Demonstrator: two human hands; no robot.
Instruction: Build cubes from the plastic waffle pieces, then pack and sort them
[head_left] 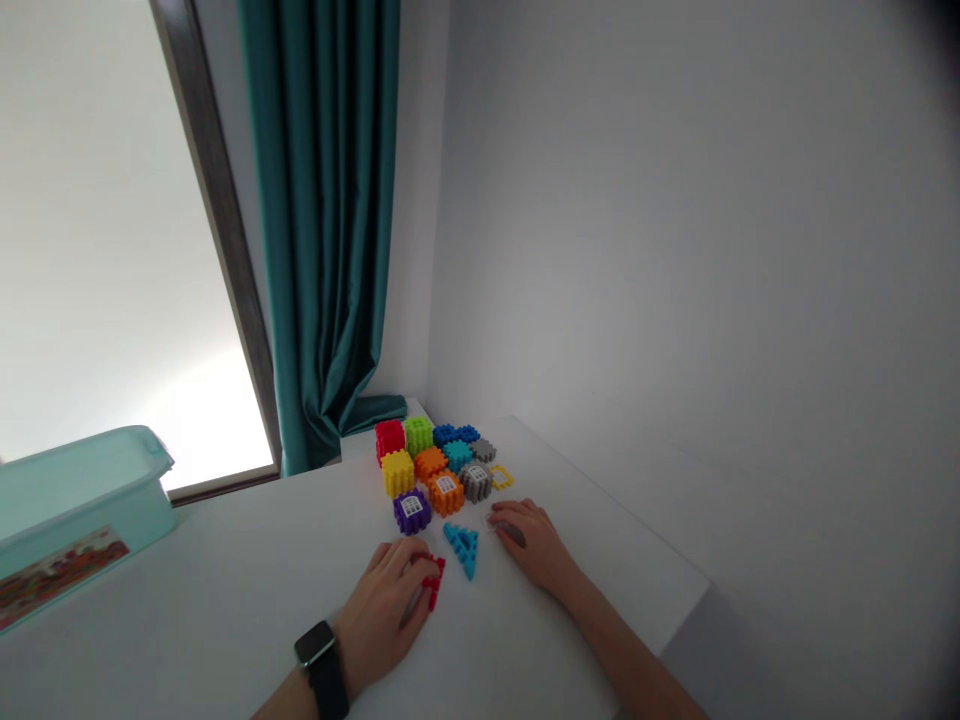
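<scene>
On the white surface, toward its far right corner, the left hand (a dark watch on its wrist) lies palm down with its grip curled onto a small red toothed piece, while the right hand rests flat with its fingers on a small pale piece, though I cannot tell whether that grip is closed on it. A blue triangle piece lies between the two hands, just in front of a cluster of coloured blocks near the far edge, and a mint bin sits at the left edge.
</scene>
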